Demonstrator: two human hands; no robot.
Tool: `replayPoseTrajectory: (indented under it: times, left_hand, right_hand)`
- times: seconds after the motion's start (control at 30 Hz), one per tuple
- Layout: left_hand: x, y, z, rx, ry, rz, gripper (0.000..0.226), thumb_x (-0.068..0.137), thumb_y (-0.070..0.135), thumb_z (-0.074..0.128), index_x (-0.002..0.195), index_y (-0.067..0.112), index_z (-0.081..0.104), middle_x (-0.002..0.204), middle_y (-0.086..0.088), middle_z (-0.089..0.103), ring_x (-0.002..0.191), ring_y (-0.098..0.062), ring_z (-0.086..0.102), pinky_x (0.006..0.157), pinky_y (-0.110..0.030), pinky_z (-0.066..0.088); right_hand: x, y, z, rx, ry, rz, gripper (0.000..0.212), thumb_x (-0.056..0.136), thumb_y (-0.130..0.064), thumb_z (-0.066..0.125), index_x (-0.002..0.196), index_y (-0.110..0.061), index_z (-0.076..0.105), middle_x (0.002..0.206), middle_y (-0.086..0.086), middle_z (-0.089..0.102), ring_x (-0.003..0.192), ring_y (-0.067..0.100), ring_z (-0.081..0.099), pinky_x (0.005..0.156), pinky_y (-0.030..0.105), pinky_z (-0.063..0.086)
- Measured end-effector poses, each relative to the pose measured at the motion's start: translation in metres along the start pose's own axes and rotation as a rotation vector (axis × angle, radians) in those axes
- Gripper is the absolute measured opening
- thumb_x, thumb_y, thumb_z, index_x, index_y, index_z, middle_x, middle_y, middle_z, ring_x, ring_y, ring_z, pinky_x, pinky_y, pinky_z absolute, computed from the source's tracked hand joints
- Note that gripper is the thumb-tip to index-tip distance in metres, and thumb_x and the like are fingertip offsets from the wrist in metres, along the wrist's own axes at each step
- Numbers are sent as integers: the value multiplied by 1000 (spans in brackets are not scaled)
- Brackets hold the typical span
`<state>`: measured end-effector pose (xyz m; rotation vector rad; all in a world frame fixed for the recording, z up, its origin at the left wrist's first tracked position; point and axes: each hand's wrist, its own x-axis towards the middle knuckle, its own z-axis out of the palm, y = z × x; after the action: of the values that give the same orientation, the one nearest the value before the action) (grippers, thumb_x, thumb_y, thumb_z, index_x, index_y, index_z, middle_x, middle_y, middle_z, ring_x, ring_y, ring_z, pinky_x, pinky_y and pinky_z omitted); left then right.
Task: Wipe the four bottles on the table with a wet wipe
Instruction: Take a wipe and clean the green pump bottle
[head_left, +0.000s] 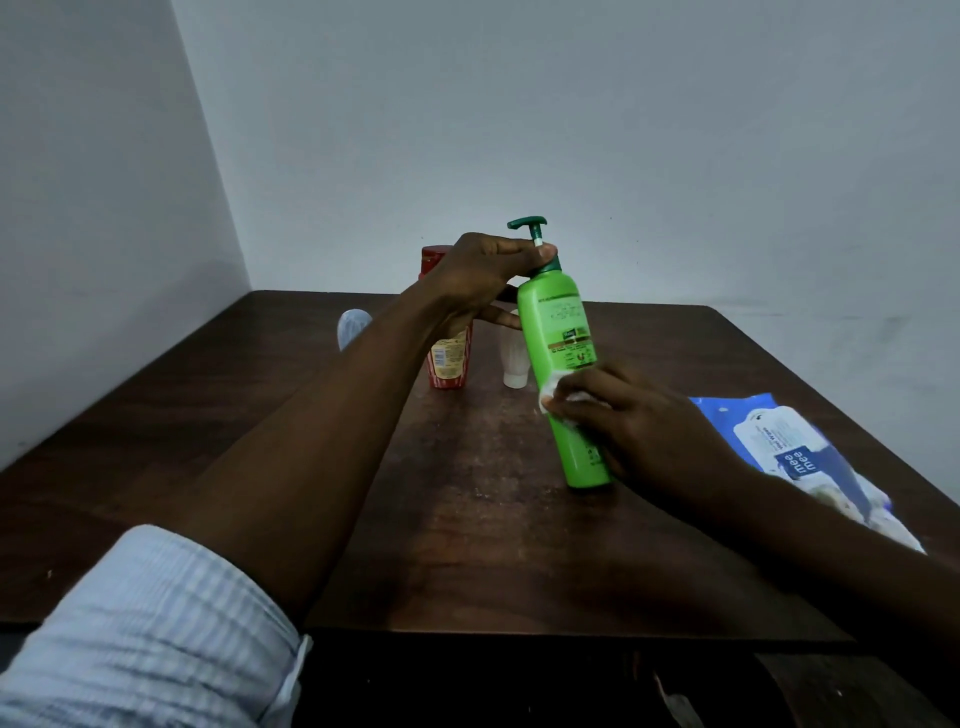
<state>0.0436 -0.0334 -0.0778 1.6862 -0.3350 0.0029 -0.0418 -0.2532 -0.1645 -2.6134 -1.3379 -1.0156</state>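
Observation:
A tall green pump bottle stands tilted on the dark wooden table, its base on the tabletop. My left hand grips its dark green neck just under the pump head. My right hand holds a white wet wipe pressed against the bottle's lower side. Behind my left forearm stands a red bottle, mostly hidden. A small white bottle stands cap-down beside it. A pale translucent bottle shows at the back left, partly behind my arm.
A blue and white wet wipes pack lies at the table's right edge. The table stands in a corner, with walls at the left and behind. The near edge of the table runs below my forearms.

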Motion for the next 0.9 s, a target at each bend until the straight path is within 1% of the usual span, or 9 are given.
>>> replayPoseTrajectory:
  times: [0.1,0.23,0.33,0.4,0.5,0.57,0.63,0.8,0.9]
  left_hand:
    - [0,0,0,1,-4,-7,25,94,31,69,112,14,76,106,-4,76,85,-21,74,67,-36,60]
    - [1,-1,-1,-4,-2,-12,26,94,30,69,112,12,75,105,-4,76,84,-21,74,66,-36,60]
    - [1,-1,0,4,-13,-9,25,94,31,68,110,13,76,101,-2,76,81,-19,74,67,-35,60]
    - [1,1,0,6,-21,-8,25,95,31,68,110,12,76,99,-1,76,79,-18,73,66,-35,60]
    - [2,2,-1,2,-20,-9,27,95,30,67,114,12,75,100,-1,75,79,-17,74,64,-33,59]
    - [2,2,-1,11,-24,-2,28,95,31,67,114,12,74,101,-1,75,79,-16,74,64,-33,59]
    - [1,2,0,24,-33,5,29,96,32,66,115,12,74,101,0,75,78,-15,74,65,-32,59]
    - [1,5,4,51,-32,19,28,96,33,66,114,15,75,104,0,75,79,-15,74,64,-31,58]
    - [0,5,5,51,-21,29,28,95,33,68,114,14,75,108,-5,75,82,-18,75,65,-33,59]
  right_hand:
    - [-27,-8,3,-1,-27,-30,42,84,-12,52,122,-15,70,126,2,63,109,24,57,77,31,51]
    - [-52,-17,5,28,-57,-52,40,103,-19,36,123,-14,71,126,2,64,105,25,62,74,39,60]
    - [-55,-22,1,43,-77,-53,60,110,-39,18,121,-15,72,123,1,67,105,23,63,74,37,61]
    - [-53,-23,1,49,-86,-58,64,109,-41,15,119,-16,73,122,0,67,107,20,60,74,35,61]
    - [-50,-21,1,72,-77,-61,56,110,-35,22,115,-16,74,120,1,66,103,22,63,72,36,61]
    - [-44,-20,-1,59,-62,-52,39,100,-20,38,114,-16,74,119,2,65,100,24,63,70,35,60]
    - [-31,-17,-3,37,-46,-29,40,85,-18,46,111,-16,75,115,3,66,98,25,63,68,32,56]
    - [13,4,-7,69,1,62,38,76,-2,68,112,-14,75,115,8,67,96,34,64,67,41,57]
    - [44,14,-12,81,83,75,35,78,0,64,109,-12,77,110,9,68,90,34,62,61,41,55]
